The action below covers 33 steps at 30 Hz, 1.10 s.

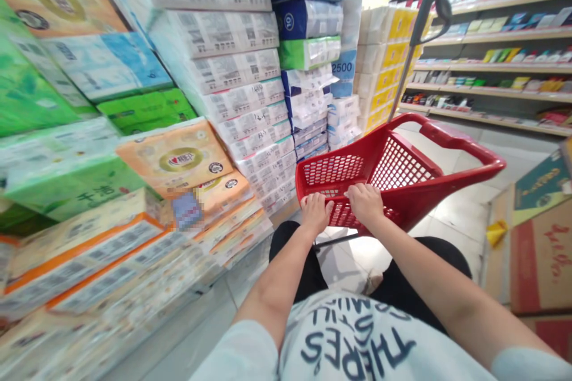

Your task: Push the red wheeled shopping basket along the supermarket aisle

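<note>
In front of my knees stands a red plastic shopping cart with perforated walls, and no goods show inside it. My left hand is closed over its near rim, at the left corner. A short way to the right, my right hand grips the same rim, fingers curled over the edge. The cart's looped red handle rises at the right, apart from both hands. Left of my left hand lie orange tissue packs in a stack, untouched.
White wrapped paper packs are piled high beyond the cart's left side. Shelves of small goods line the back right. A grey pole with a dark loop stands behind the cart. Cardboard boxes stand at the right.
</note>
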Available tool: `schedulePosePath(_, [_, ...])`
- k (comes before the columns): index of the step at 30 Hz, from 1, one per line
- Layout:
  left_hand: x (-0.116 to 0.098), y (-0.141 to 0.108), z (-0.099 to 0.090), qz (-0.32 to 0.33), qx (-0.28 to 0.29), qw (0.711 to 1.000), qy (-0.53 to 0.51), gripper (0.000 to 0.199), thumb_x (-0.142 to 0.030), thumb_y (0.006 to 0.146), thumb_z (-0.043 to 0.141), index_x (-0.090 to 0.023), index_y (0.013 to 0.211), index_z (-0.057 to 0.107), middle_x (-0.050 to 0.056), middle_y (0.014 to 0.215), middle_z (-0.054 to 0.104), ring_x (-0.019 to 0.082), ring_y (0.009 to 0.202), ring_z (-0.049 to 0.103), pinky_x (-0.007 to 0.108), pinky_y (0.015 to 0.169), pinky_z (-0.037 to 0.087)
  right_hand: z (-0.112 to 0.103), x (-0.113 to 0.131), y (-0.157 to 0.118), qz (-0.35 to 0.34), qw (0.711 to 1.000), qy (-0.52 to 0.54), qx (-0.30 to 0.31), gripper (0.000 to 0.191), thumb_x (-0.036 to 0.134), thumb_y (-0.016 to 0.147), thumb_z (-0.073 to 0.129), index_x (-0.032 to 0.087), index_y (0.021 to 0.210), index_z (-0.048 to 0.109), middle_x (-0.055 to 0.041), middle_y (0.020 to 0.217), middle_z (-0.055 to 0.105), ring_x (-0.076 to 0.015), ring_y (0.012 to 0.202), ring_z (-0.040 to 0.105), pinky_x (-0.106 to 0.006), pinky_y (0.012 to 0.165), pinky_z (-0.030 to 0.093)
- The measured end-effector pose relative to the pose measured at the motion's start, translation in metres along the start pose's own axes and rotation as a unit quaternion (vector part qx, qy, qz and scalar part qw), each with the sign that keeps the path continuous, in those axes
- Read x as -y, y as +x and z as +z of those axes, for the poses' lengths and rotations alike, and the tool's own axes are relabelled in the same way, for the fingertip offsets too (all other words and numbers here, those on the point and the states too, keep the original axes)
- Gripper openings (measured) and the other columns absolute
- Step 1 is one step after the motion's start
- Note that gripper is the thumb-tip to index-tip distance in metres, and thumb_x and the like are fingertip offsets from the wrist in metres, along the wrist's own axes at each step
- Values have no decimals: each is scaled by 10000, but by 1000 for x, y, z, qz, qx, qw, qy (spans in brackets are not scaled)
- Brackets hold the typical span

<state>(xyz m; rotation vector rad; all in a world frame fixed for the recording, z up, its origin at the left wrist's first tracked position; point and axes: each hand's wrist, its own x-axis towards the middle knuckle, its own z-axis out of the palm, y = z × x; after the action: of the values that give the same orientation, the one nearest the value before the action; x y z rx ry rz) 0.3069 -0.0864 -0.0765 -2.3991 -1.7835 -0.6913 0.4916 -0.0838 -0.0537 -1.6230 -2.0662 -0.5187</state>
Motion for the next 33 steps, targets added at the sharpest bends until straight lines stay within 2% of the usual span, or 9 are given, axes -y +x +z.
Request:
schedulePosePath(2, [-2, 0, 0, -4, 6, 1000, -1, 243, -373, 988, 351, -224, 1011, 542, 51, 1059, 599, 219, 1049, 490, 407, 963, 318, -1, 11, 7, -14, 999, 11, 34, 303, 304, 979, 380, 168, 898, 639, -113, 918, 647, -242, 895, 517, -359, 796, 292])
schedulePosePath(6, [-4, 1, 0, 1, 7, 1000, -4, 246, -360, 998, 323, -229, 993, 531, 39, 1046, 589, 208, 1027, 481, 396, 935, 314, -3, 26, 20, 18, 991, 19, 133, 322, 278, 968, 380, 133, 898, 659, -144, 904, 652, -257, 886, 537, -360, 775, 321])
schedulePosePath(10, [-6, 0, 1, -5, 5, 1000, -12, 242, -339, 1000, 315, -228, 1006, 530, 42, 1036, 588, 209, 1027, 479, 400, 940, 305, -2, 40, 23, -38, 989, 55, 134, 277, 251, 953, 396, 145, 963, 652, -150, 1008, 633, -268, 979, 512, -368, 829, 336])
schedulePosePath(14, [-7, -2, 3, 13, 8, 1000, -20, 247, -297, 1003, 298, -215, 1066, 522, 47, 1052, 590, 203, 1025, 486, 395, 936, 315, 4, 47, 20, -13, 984, 57, 167, 248, 220, 927, 427, 126, 964, 653, -148, 958, 636, -260, 946, 520, -367, 835, 360])
schedulePosePath(16, [-6, -2, 4, 22, 5, 1000, -18, 253, -301, 1003, 300, -201, 1083, 518, 50, 1062, 594, 205, 1033, 488, 393, 940, 320, 11, 45, 12, -38, 986, 71, 146, 275, 236, 939, 409, 129, 1008, 653, -144, 1006, 633, -260, 975, 509, -376, 868, 363])
schedulePosePath(21, [-1, 0, 9, 47, 0, 999, -15, 270, -294, 1002, 292, -191, 1105, 520, 58, 1087, 601, 203, 1060, 497, 380, 952, 331, 29, 35, -13, -104, 989, 101, 9, 414, 209, 957, 345, 136, 1332, 505, -134, 1367, 485, -283, 1223, 370, -428, 1047, 277])
schedulePosePath(26, [-2, 5, 13, 38, -6, 999, -10, 284, -266, 1001, 280, -192, 1081, 542, 56, 1033, 615, 204, 1016, 513, 378, 919, 352, 22, 27, -6, -94, 986, 115, 74, 340, 215, 928, 433, 172, 1228, 587, -120, 1137, 613, -251, 988, 499, -393, 901, 388])
schedulePosePath(30, [-6, 3, 16, 40, -25, 999, -5, 273, -267, 996, 298, -185, 1049, 552, 59, 999, 615, 205, 987, 513, 386, 911, 352, 19, 23, -7, -111, 983, 140, 36, 370, 201, 946, 402, 172, 1278, 563, -129, 1250, 572, -254, 1104, 462, -403, 964, 352])
schedulePosePath(33, [-8, -1, 17, 49, -39, 998, -10, 248, -273, 990, 321, -186, 1024, 551, 54, 984, 606, 200, 972, 509, 387, 906, 349, 17, 22, -2, -87, 984, 144, 62, 294, 212, 920, 462, 193, 1150, 644, -105, 1142, 626, -251, 1038, 492, -385, 920, 370])
